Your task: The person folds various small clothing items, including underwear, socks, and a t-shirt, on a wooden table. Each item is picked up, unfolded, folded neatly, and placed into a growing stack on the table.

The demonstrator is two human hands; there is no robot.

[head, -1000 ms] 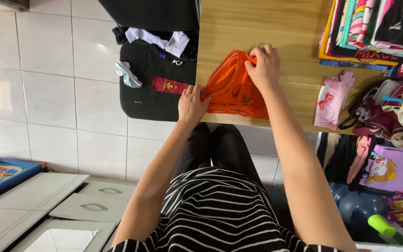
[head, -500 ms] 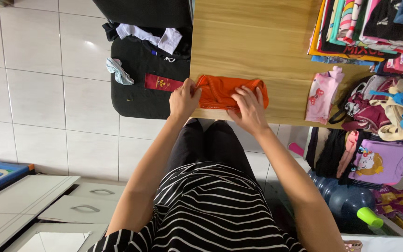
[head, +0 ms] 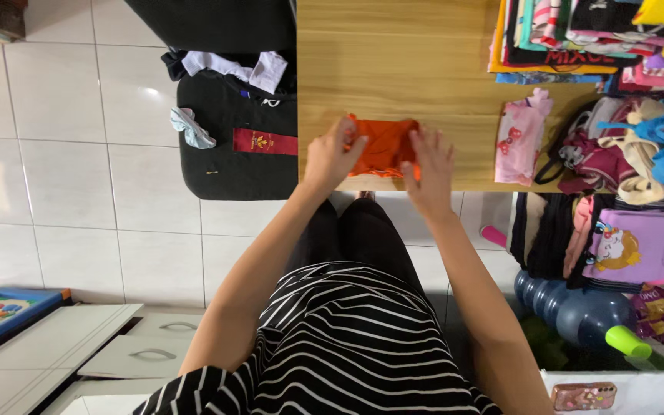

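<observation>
A small orange garment, folded into a compact square, lies near the front edge of a wooden table. My left hand rests on its left side, thumb and fingers curled over the cloth. My right hand holds its right edge with the fingers spread over the fold. Both hands press the garment between them.
A folded pink garment lies right of the orange one. A stack of folded colourful clothes sits at the table's far right, with a loose heap of clothes beside it. A black bag stands left of the table on white tiles.
The orange garment went from spread out, to a long strip, to a small square. Both hands moved closer together on it.
</observation>
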